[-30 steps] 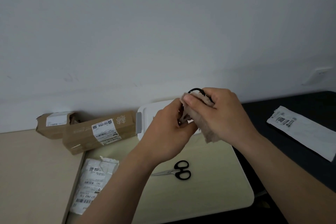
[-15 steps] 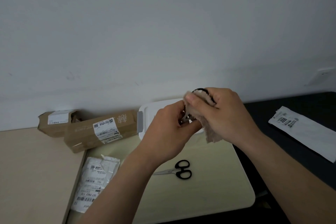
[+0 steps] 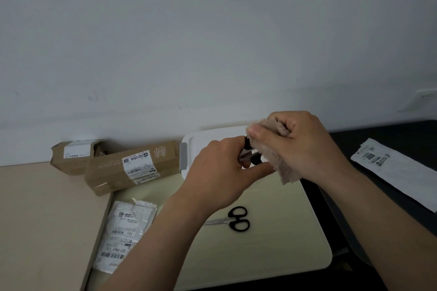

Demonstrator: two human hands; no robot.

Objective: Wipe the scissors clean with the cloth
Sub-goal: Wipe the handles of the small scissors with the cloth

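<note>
My left hand [image 3: 220,170] pinches a pair of black-handled scissors [image 3: 249,152] held up above the table; only a bit of black handle and pale metal shows between my hands. My right hand [image 3: 300,146] grips a beige fluffy cloth [image 3: 281,165] wrapped round the right part of those scissors, which it hides. The cloth's lower corner hangs below my fist. A second pair of black-handled scissors [image 3: 233,220] lies flat on the pale table [image 3: 283,231] below my hands, blades pointing left.
A white lidded box [image 3: 203,144] sits behind my hands by the wall. Two brown cardboard parcels [image 3: 132,168] lie at the back left. A white mail bag [image 3: 125,231] lies front left. Another white bag [image 3: 397,172] rests on the black surface at right.
My right hand with the cloth has slid to the right along the held scissors, uncovering more of the black handle. My left hand has stayed about where it was.
</note>
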